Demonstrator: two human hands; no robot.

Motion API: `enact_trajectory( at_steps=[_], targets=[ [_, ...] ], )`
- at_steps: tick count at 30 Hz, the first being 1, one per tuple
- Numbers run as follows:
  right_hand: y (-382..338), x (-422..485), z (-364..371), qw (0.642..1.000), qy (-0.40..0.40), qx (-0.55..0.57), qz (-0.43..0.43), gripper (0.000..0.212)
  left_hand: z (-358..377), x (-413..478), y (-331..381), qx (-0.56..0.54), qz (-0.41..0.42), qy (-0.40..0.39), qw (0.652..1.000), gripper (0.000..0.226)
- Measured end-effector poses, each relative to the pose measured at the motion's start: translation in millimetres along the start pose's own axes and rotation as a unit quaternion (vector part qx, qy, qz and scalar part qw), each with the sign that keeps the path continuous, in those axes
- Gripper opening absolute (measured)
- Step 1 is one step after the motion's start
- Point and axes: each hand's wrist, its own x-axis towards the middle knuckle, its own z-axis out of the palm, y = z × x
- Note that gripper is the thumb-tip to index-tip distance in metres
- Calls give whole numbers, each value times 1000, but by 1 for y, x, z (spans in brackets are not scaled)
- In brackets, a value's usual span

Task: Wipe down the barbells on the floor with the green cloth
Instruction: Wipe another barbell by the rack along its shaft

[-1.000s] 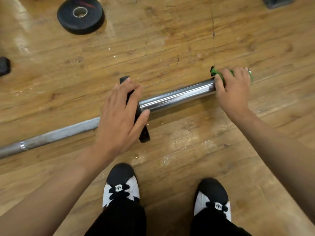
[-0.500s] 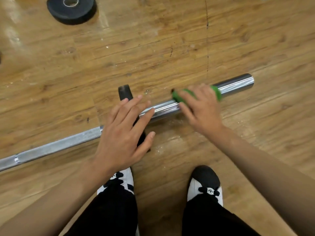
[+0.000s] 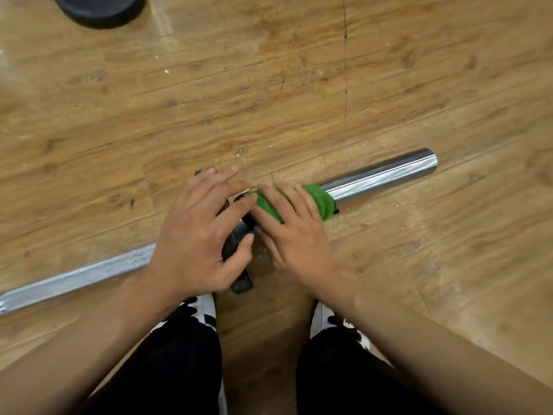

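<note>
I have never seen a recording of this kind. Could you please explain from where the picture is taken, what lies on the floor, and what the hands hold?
There is no machine: a person wears a camera on the head, so you look down at their own hands, dark trousers and black-and-white shoes. A barbell lies on the wooden floor. The left hand rests, fingers spread, on a black part fitted on the bar. The right hand holds a green cloth wrapped around the bar's shiny thick end. A black weight plate lies at the top left.
</note>
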Motion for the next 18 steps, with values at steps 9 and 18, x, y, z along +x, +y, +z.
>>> enact_trajectory(
  at_steps=[9, 18],
  targets=[
    [163, -7, -44, 957, 109, -90, 252, 36, -4, 12, -13, -40, -57, -11, 998, 49],
    [-15, 31, 19, 997, 40, 18, 60, 45, -12, 36, -43, -41, -123, -45, 991, 53]
  ],
)
